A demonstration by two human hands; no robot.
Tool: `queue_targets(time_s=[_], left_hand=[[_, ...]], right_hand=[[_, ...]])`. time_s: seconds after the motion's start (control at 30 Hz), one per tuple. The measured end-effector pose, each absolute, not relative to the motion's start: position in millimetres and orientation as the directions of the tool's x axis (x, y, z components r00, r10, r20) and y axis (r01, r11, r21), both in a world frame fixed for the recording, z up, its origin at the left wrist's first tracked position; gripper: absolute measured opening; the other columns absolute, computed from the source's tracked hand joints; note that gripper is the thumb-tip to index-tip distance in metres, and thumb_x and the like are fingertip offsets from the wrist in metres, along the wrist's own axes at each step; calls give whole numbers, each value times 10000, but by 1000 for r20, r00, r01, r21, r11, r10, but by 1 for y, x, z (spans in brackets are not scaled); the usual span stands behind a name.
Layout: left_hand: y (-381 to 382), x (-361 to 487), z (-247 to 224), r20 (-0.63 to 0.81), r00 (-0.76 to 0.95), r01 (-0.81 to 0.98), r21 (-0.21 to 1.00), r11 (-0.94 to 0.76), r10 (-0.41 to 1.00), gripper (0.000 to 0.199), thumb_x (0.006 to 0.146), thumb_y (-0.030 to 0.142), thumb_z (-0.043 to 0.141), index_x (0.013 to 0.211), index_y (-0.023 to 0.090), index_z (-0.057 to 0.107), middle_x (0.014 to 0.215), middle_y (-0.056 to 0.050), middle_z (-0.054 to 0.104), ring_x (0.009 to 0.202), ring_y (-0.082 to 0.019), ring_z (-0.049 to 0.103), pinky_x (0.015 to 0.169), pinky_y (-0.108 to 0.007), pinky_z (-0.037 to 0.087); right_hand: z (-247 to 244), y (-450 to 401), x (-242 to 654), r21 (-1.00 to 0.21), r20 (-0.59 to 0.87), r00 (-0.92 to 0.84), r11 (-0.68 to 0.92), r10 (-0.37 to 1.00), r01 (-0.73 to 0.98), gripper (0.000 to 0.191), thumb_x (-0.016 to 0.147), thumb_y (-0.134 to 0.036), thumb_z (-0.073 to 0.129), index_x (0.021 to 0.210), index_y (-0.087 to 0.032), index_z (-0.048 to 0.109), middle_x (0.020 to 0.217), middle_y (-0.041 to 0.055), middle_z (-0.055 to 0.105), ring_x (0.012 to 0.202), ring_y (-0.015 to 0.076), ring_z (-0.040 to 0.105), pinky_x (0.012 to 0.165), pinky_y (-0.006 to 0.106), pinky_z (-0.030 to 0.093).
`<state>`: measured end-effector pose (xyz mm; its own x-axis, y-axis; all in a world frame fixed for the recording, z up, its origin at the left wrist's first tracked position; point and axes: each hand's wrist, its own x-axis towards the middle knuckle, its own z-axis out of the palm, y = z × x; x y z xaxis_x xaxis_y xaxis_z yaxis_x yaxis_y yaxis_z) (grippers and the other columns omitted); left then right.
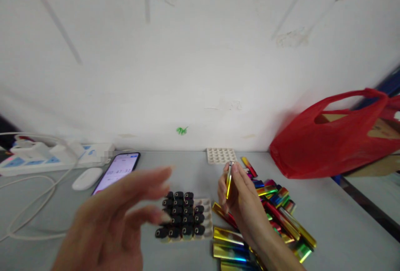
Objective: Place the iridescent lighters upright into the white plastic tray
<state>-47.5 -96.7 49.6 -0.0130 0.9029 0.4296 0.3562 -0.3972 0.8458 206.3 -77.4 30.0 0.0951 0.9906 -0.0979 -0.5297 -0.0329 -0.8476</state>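
My left hand (109, 217) is raised in the left foreground, slightly blurred. Its thumb and fingers are apart, with nothing between them. Just beyond its fingertips, a pale tray (208, 217) on the desk holds several black-topped pieces (177, 210) standing in rows; the right side of the tray shows bare slots. My right hand (239, 192) is closed around a slim gold metallic casing (229, 183), held upright with a silvery top end. Below and right of that hand lies a loose pile of shiny coloured casings (284, 217), partly hidden by my forearm.
A second pale tray (221, 155) lies against the wall. At the left are a phone (120, 171), a white mouse (87, 178), a power strip (59, 154) and looping white cables (31, 237). A red bag (318, 142) with cardboard inside stands at the right.
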Motion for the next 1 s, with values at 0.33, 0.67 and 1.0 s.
queue_targets(time_s=[0.33,0.67,1.0], left_hand=[[-47,-35,36,310,-107,323,909,-262,945,277,894,516,851,773,287,752,1529,15,711,1498,-357,553,1368,-615,206],[-38,-35,21,185,-46,300,940,-163,982,336,832,612,862,768,283,840,1011,-39,850,1057,-309,765,1045,-425,574],[-45,-32,14,33,154,211,975,-66,988,503,1052,689,585,1158,244,794,1104,-65,853,1075,-299,759,995,-388,553]], right_hand=[[33,-81,211,-714,-176,-176,-248,969,-654,630,883,-775,769,729,-221,512,592,-119,268,502,73,133,433,199,141],[29,-84,207,-697,-181,-278,-323,943,-640,699,902,-739,685,562,-266,301,495,-128,192,441,57,99,402,221,90],[29,-86,201,-709,-215,-239,-320,947,-629,690,829,-721,751,556,-267,309,468,-138,188,411,46,100,390,222,90]])
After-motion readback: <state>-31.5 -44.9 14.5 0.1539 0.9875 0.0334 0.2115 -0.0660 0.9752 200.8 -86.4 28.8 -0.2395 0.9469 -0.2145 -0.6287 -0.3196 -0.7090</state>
